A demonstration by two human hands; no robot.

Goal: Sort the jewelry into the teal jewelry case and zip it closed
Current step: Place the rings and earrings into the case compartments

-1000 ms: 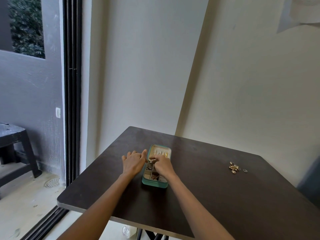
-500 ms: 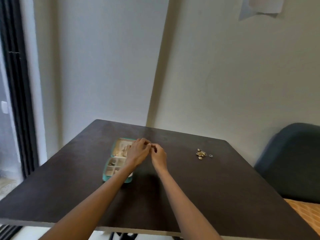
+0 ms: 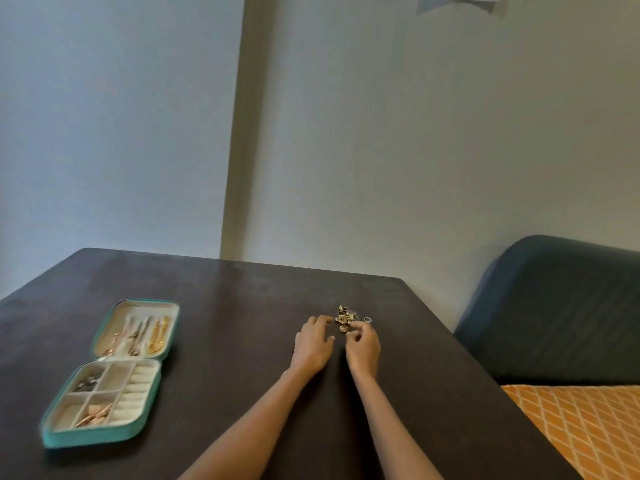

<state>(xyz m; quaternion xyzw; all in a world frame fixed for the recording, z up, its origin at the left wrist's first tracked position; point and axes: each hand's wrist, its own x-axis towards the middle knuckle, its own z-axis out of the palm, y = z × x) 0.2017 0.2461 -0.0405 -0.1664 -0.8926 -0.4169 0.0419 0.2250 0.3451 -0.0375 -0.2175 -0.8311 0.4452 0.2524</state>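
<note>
Head view: we are looking down at both hands reaching for the jewelry.
Jewelry pile (image 3: pixel 345 318): lying on the counter (image 3: pixel 242 341), just beyond our fingertips.
Right hand (image 3: pixel 362 346): nearer, grip pinching at the pile's edge; contents unclear.
Left hand (image 3: pixel 312 342): grip hanging loose, beside it.
Teal jewelry case (image 3: pixel 114 374): lying unzipped, well apart leftward.

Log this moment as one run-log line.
phase: fetching loose jewelry | left hand: beside pile | right hand: fingers curled at pile | case: open, unzipped

No legible text or labels.
</note>
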